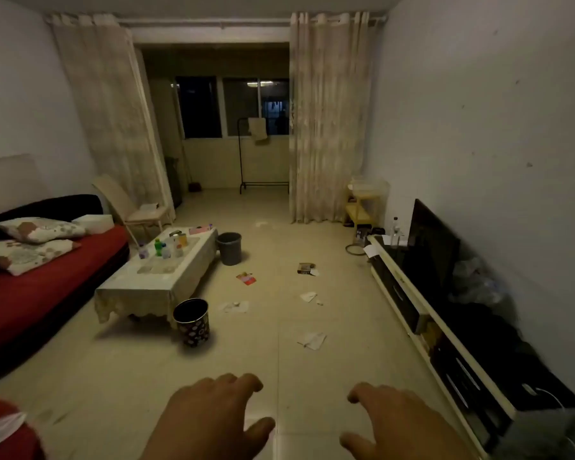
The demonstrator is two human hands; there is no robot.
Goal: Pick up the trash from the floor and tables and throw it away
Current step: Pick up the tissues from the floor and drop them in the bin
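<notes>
Currently, both hands are held forward and palm down above the tiled floor (140,376). The left hand (210,416) has its fingers loosely spread and grips nothing. The right hand (399,423) is in the same condition: fingers relaxed, thumb apart, nothing held. The two hands are apart from each other and touch no object.

Trash locations, relative to the hands:

1. A crumpled white paper (312,340) lies on the floor ahead, between the lines of the two hands. It is the nearest item.
2. A flat paper sheet (236,306) lies farther ahead of the left hand.
3. A white scrap (308,296) lies beyond the crumpled white paper.
4. A red wrapper (246,278) lies beyond the flat paper sheet.
5. A brown packet (306,268) lies farthest ahead, near the white scrap's line.

Two containers stand upright on the floor. A patterned bin (193,330) stands ahead of the left hand, at the near corner of the table (160,280). A grey bin (229,255) stands farther off, just beside the table's far end.

The table is ahead and to the left of the left hand. Bottles and cans (166,245) are grouped on its far half. A red sofa (30,293) lies beyond the table, well left of the left hand. A TV stand (409,293) runs along the wall to the right of the right hand.
</notes>
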